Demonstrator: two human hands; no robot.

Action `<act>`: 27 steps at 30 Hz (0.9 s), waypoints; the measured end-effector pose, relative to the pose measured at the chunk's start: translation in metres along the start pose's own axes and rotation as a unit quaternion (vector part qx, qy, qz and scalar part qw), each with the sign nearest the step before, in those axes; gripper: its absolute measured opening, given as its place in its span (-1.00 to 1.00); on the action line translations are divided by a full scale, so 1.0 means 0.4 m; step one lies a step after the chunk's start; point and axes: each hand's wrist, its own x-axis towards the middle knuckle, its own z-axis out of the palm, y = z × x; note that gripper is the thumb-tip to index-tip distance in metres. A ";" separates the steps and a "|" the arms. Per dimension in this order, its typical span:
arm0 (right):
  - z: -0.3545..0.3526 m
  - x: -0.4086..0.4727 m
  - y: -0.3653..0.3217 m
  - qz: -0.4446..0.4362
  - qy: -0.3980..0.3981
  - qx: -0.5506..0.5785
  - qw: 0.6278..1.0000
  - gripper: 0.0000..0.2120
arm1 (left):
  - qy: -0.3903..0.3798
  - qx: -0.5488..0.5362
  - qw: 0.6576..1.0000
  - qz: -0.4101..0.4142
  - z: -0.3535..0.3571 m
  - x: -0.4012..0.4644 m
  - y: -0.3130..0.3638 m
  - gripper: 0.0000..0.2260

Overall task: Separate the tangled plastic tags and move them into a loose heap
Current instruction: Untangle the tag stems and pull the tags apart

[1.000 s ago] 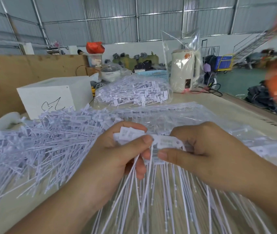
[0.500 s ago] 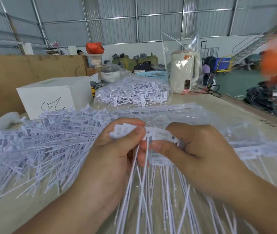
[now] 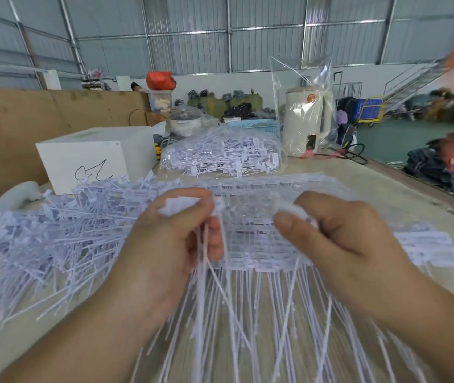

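Tags pulled apart between both hands

Tags fill most of the table (image 3: 380,194) in front of me. My left hand (image 3: 165,252) is curled around a small bunch of white plastic tags (image 3: 181,205), the flat label heads bunched at my fingertips and the thin tails hanging down toward me past my palm. My right hand (image 3: 342,244) pinches another cluster of tag heads (image 3: 292,210) between thumb and curled fingers, its tails also trailing down. The two bunches are apart, with a gap between my hands, though the blur makes it hard to say whether a few tails still cross lower down.

To my left lies the loose heap (image 3: 54,239) of separated tags, spread wide across the near left of the table. Under and beyond my hands sits a flat, orderly sheet of tags (image 3: 270,186) in clear wrap. Farther off is a clear bag of tags (image 3: 220,156), with a white box (image 3: 93,153) to its left and a cream kettle (image 3: 307,123) inside plastic to its right.
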 end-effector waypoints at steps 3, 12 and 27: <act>0.016 -0.006 0.000 -0.025 -0.057 -0.038 0.997 -0.63 | -0.093 0.062 0.994 -0.003 0.031 -0.028 -0.023 -0.89; 0.020 -0.007 0.016 -0.014 -0.164 -0.122 0.979 -0.53 | -0.140 0.031 0.989 -0.022 0.043 -0.042 -0.034 -0.89; -0.035 0.014 0.017 0.020 -0.197 -0.098 0.975 -0.65 | -0.109 0.066 0.991 0.028 0.027 -0.031 -0.037 -0.87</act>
